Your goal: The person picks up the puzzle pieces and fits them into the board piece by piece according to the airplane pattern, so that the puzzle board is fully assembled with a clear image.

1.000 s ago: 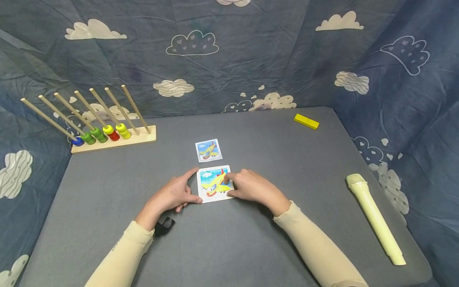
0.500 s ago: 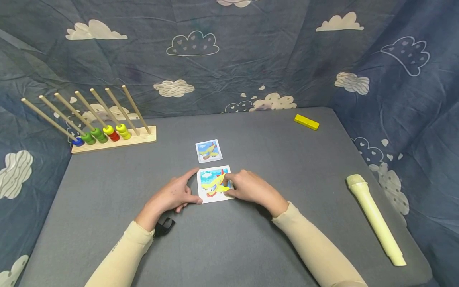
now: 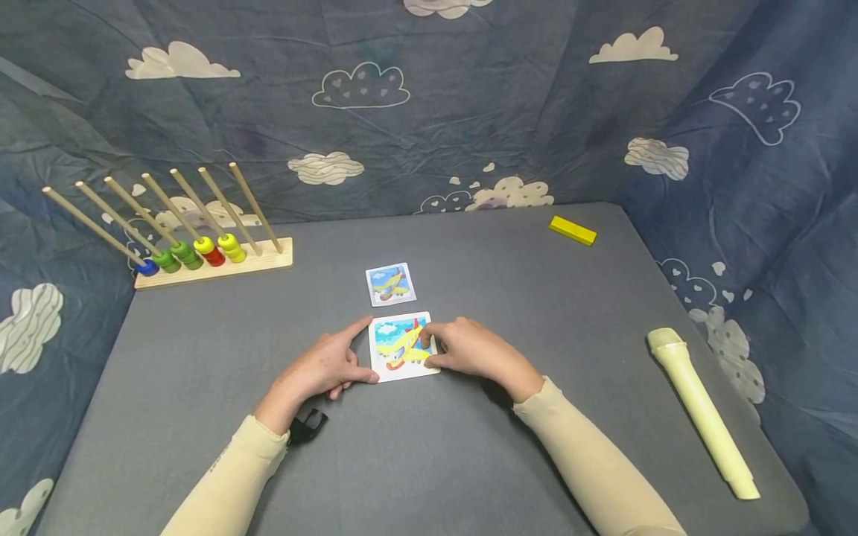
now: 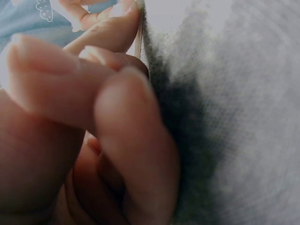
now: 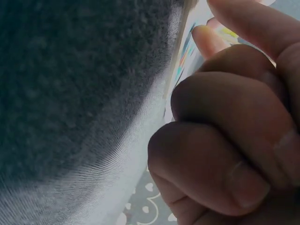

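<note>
A white-bordered picture puzzle (image 3: 401, 344) with a yellow airplane lies flat on the grey table in the head view. My left hand (image 3: 325, 365) frames its left side, the straight index finger at the upper corner and the thumb at the lower one. In the left wrist view the other fingers (image 4: 136, 140) are curled beside the table surface. From the right, my right hand (image 3: 472, 348) grips the puzzle's right part, bent index finger and thumb on the picture. Its remaining fingers (image 5: 225, 108) are folded in the right wrist view. Just behind lies a smaller airplane card (image 3: 391, 284).
A wooden bead abacus (image 3: 261, 259) with colored rings stands at the back left. A yellow block (image 3: 573, 230) lies at the back right, and a pale yellow toy microphone (image 3: 704, 413) lies along the right side. Cloud-patterned cloth (image 3: 375, 126) rises behind the table.
My right thumb shifts slightly inward over the puzzle, then back toward its right edge. The left hand and the puzzle stay in place.
</note>
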A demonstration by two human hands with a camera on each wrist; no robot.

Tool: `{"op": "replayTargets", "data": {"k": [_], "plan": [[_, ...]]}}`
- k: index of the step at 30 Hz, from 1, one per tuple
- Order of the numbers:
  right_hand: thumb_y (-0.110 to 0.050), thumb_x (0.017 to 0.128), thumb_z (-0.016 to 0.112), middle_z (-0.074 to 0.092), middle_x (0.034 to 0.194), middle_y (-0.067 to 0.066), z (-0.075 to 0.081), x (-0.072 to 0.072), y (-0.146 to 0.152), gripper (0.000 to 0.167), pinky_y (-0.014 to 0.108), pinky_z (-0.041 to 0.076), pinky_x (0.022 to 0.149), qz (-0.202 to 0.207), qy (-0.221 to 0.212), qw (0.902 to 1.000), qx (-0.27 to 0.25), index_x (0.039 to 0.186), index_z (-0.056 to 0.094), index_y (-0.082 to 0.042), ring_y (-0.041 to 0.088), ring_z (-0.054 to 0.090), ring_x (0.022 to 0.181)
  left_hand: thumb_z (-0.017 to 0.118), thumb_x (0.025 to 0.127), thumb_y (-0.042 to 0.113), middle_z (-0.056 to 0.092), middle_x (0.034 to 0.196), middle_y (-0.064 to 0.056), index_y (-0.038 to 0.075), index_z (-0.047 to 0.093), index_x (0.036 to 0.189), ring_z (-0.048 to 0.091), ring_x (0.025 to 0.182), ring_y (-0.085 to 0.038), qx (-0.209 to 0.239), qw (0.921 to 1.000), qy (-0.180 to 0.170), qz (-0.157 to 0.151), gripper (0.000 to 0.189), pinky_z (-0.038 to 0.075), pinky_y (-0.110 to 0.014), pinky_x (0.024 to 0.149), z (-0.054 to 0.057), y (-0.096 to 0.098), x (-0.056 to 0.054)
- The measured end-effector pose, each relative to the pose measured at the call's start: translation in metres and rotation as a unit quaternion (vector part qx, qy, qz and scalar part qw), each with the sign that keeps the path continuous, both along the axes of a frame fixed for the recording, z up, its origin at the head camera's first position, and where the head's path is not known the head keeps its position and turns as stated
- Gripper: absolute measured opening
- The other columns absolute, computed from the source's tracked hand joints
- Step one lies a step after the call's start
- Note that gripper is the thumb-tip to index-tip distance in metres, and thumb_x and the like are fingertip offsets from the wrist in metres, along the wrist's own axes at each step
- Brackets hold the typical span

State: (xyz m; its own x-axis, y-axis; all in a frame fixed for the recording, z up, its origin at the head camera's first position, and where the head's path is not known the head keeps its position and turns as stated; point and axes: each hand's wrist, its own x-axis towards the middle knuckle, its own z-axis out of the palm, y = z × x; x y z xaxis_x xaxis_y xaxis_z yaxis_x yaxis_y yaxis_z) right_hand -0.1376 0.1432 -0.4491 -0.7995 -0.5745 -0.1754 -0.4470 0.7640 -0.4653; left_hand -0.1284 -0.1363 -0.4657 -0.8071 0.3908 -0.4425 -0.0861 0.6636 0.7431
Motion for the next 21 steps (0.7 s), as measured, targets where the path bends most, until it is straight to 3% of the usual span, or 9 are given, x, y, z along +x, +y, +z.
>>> {"op": "replayTargets", "data": {"k": [11, 14, 17, 21], "plan": [[-0.022, 0.093, 0.082, 0.057, 0.068, -0.008, -0.002, -0.002, 0.002, 0.019, 0.023, 0.036, 0.058, 0.003, 0.004, 1.0, 0.0, 0.109, 0.073, -0.017, 0.006, 0.045, 0.059, 0.091, 0.085, 0.027, 0.058, 0.055, 0.002, 0.024, 0.021, 0.172, 0.05, 0.036, -0.011, -0.017, 0.9998, 0.01, 0.003, 0.111, 0.037, -0.025, 0.043, 0.001, 0.003, 0.001], [-0.025, 0.094, 0.081, 0.055, 0.067, -0.008, 0.0, -0.005, 0.006, 0.022, 0.024, 0.034, 0.057, -0.013, 0.001, 0.9999, -0.009, 0.113, 0.073, -0.016, 0.006, 0.044, 0.059, 0.09, 0.086, 0.029, 0.056, 0.053, 0.002, 0.025, 0.021, 0.172, 0.049, 0.036, -0.011, -0.026, 0.9995, 0.015, 0.0, 0.11, 0.038, -0.026, 0.043, 0.001, 0.005, 0.001], [-0.031, 0.091, 0.085, 0.053, 0.066, -0.006, 0.002, -0.008, 0.011, 0.045, 0.026, 0.033, 0.057, -0.039, -0.012, 0.9991, -0.01, 0.129, 0.069, -0.014, 0.008, 0.044, 0.06, 0.09, 0.087, 0.029, 0.055, 0.052, 0.003, 0.027, 0.021, 0.172, 0.048, 0.036, -0.01, -0.031, 0.9994, 0.017, -0.001, 0.109, 0.039, -0.026, 0.043, 0.001, 0.006, 0.0], [-0.042, 0.082, 0.092, 0.052, 0.069, -0.003, 0.003, -0.011, 0.018, 0.091, 0.03, 0.035, 0.06, -0.053, -0.053, 0.9971, 0.012, 0.158, 0.049, -0.015, 0.012, 0.045, 0.063, 0.089, 0.087, 0.028, 0.055, 0.052, 0.003, 0.028, 0.02, 0.172, 0.047, 0.035, -0.01, -0.033, 0.9994, 0.012, -0.001, 0.109, 0.04, -0.026, 0.042, 0.001, 0.007, -0.001]]}}
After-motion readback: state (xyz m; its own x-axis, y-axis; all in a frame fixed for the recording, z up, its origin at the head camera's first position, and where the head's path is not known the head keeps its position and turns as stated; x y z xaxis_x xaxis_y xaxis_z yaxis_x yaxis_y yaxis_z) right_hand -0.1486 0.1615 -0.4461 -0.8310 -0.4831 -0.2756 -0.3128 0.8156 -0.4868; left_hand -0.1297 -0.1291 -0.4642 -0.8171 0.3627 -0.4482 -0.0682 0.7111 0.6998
